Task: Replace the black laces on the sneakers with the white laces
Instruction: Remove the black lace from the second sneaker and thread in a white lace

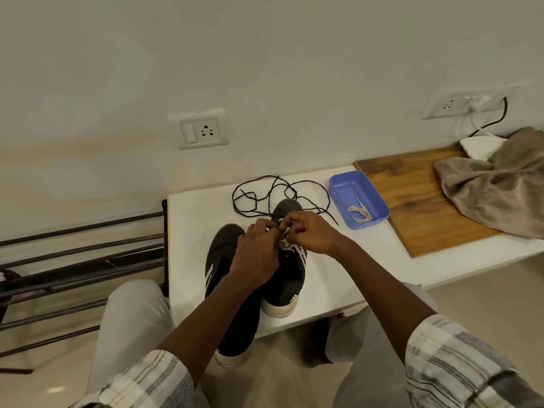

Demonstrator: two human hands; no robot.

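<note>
With left hand point(259, 248) and right hand point(312, 231) both curled in, pinching the white lace point(286, 245) over the eyelet row of the right-side sneaker point(287, 278). Cannot tell the exact eyelet in play under the bunched fingertips.

Noted on the white table point(194, 225):
- Left-side sneaker point(226, 284) touching its mate, heel overhanging the near edge, lacing hidden under the forearm.
- Black laces point(265, 198) lying free in a loose tangle just beyond the toes.
- Spare white lace point(360, 214) coiled in the blue tray point(379, 201), off to the right, beside the wooden board point(412, 207).

Judged stage: threading white into the first sneaker, with the second not yet laced, going by the spare in the tray.

Handling, as a guess:
- Expect a light, limp, flat cord with no stiffness except at the tip.
- Best to grip at the hard tip for feeding, then just behind it for drawing through.
- Likely to twist, and to slip back out of an eyelet if left slack.
- Reckon the sneaker light, soft in the upper and apt to slide on the smooth top.
- Worth steadying by the eyelet row or the sidewall while pulling.
</note>
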